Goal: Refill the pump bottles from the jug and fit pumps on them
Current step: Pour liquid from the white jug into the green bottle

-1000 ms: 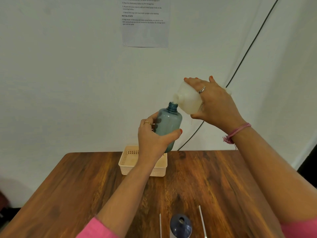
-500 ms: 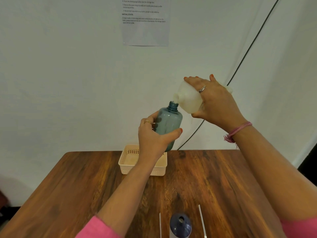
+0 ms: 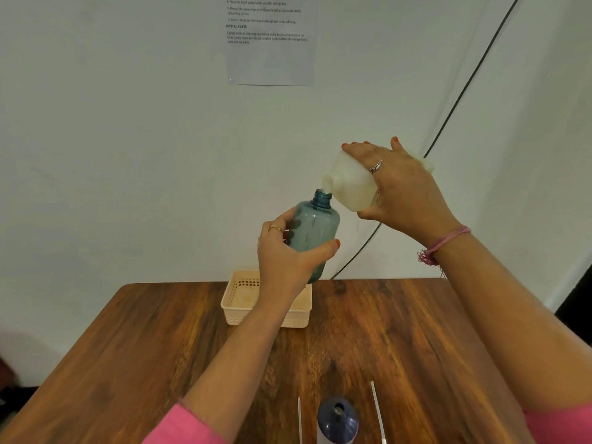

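Little moved; jug (image 3: 352, 184) tipped onto blue bottle (image 3: 315, 232).

The right hand (image 3: 407, 187) covers most of the white jug (image 3: 352, 184), the left hand (image 3: 288, 254) the blue bottle's (image 3: 315, 229) lower half; a dark bottle (image 3: 337, 421) is cut by the bottom edge, the wall sheet's (image 3: 269, 43) print too small to read
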Motion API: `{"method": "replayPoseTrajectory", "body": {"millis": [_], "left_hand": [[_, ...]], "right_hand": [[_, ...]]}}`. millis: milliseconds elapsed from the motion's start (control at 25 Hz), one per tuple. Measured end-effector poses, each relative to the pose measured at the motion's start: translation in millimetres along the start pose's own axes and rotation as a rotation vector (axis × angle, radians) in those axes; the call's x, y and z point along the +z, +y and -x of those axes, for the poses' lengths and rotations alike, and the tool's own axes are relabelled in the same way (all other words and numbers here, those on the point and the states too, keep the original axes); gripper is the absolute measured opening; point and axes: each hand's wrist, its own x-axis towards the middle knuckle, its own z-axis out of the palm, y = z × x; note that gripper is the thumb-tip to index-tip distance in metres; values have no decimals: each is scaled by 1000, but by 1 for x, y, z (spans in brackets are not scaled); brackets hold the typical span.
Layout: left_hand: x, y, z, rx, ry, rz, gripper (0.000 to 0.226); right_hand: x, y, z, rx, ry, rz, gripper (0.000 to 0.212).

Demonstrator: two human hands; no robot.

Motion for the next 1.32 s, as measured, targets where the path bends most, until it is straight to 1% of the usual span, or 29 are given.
{"method": "replayPoseTrajectory", "body": {"millis": [880,1320], "left_hand": [[-1,-4,1,-4,3,24,74],[0,-7,0,-15,-3,25,75]], "right_hand": [[2,1,1,-36,29,21,98],[4,1,1,-47,13,40,100]]}}
